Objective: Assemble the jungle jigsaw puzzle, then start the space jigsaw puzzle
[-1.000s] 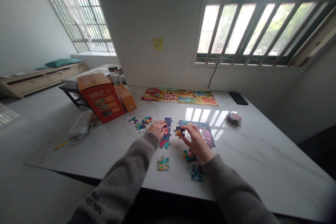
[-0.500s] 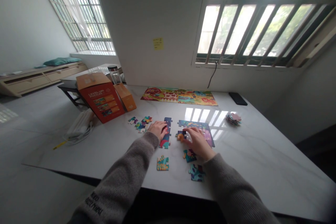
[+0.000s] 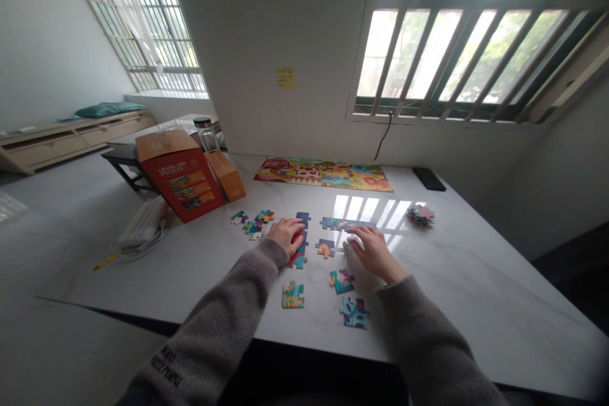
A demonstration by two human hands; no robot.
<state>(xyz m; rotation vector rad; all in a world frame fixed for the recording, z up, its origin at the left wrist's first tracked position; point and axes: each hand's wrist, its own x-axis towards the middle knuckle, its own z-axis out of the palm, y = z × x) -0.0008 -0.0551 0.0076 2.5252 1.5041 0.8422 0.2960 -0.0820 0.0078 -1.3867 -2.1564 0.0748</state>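
Note:
My left hand (image 3: 287, 236) rests over a vertical strip of joined jigsaw pieces (image 3: 299, 260), dark blue, red and teal, its fingers laid on the strip and covering the middle. My right hand (image 3: 375, 254) is open, with thumb and fingers apart, over a blue joined jigsaw section (image 3: 335, 223). That hand hides the section's right part. Between the hands lies a loose puzzle piece with an orange shape (image 3: 325, 248), touched by neither. Nearer me are a teal and pink piece (image 3: 342, 280), a teal spotted piece (image 3: 354, 313) and a piece with orange leaves (image 3: 292, 295).
Several loose pieces (image 3: 254, 227) lie left of my left hand. A finished colourful puzzle (image 3: 323, 174) is at the back. An orange-red puzzle box (image 3: 183, 181), a white power strip (image 3: 145, 222), stacked pieces (image 3: 421, 216) and a black phone (image 3: 429, 179) surround the work area.
My right hand has let go of the piece with the orange shape and moved a little right, over the joined section. My left hand stays on its strip.

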